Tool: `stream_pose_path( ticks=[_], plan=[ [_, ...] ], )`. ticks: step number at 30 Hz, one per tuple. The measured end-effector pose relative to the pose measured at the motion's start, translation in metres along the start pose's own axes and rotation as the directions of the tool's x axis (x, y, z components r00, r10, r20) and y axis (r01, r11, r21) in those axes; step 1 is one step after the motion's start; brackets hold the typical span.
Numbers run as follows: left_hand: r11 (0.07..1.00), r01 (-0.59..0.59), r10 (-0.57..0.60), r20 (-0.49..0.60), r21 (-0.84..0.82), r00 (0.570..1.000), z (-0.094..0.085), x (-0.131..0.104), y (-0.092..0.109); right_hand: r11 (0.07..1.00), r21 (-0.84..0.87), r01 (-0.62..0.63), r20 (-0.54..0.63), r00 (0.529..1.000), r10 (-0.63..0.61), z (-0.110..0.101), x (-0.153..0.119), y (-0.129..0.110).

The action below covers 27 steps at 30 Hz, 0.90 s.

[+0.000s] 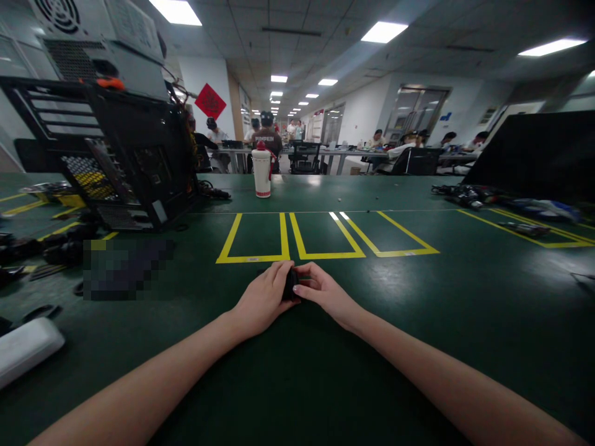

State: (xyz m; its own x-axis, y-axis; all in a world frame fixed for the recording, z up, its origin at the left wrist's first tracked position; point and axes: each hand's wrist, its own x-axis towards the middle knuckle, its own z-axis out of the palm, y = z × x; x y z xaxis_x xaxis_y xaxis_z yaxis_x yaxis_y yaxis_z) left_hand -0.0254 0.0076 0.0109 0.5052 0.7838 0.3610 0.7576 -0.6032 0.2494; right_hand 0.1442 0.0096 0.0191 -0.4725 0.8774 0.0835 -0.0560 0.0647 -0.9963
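Note:
Between my hands, over the green tabletop (297,371), is a small black object (290,285) whose kind I cannot make out. My left hand (267,294) wraps round it from the left, with fingers over its top and the thumb along its near edge. From the right, my right hand (323,291) pinches its side with thumb and curled fingertips. Most of the object is hidden behind the fingers. Just beyond the hands lie three yellow tape outlines (332,254) on the table.
A black computer case (139,167) with a grey power supply (106,49) on top stands at left. Behind the tape is a white cup (263,173). A white bar-shaped object (28,350) lies near left, a dark panel (539,155) stands right. People sit at far desks.

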Motion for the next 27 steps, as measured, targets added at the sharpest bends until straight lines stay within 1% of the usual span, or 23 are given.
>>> stream_pose_path(
  ticks=[3, 8, 12, 15, 18, 21, 27],
  plan=[
    [1.000, -0.005, 0.005, -0.006, -0.008, 1.000, 0.0003, 0.0000, 0.0004, 0.999, 0.011, 0.034, -0.008, 0.999, -0.034, 0.0010, -0.0004, 0.0019],
    [1.000, -0.001, 0.001, 0.002, -0.009, 1.000, -0.0026, -0.0001, 0.0024, 1.000, -0.016, 0.025, -0.038, 0.999, -0.026, 0.0011, -0.0001, 0.0026],
    [1.000, 0.000, 0.000, 0.018, -0.013, 1.000, -0.0038, -0.0004, 0.0021, 0.999, -0.050, -0.015, -0.063, 0.998, 0.012, -0.0003, 0.0010, 0.0022],
    [1.000, 0.000, 0.000, 0.012, -0.005, 1.000, -0.0030, -0.0007, 0.0010, 0.998, -0.042, -0.035, -0.047, 0.998, 0.033, -0.0011, 0.0014, 0.0028],
    [1.000, -0.003, 0.004, 0.018, -0.005, 1.000, -0.0026, -0.0008, 0.0007, 1.000, 0.009, 0.004, -0.019, 1.000, -0.004, -0.0010, 0.0011, 0.0044],
    [1.000, -0.002, 0.002, 0.016, -0.006, 1.000, -0.0030, -0.0006, 0.0011, 0.999, 0.013, 0.032, -0.021, 0.999, -0.031, -0.0002, 0.0003, 0.0052],
    [1.000, -0.001, 0.001, 0.011, -0.011, 1.000, -0.0037, 0.0002, 0.0023, 1.000, -0.009, 0.028, -0.046, 0.999, -0.028, -0.0001, 0.0011, 0.0053]
  ],
)
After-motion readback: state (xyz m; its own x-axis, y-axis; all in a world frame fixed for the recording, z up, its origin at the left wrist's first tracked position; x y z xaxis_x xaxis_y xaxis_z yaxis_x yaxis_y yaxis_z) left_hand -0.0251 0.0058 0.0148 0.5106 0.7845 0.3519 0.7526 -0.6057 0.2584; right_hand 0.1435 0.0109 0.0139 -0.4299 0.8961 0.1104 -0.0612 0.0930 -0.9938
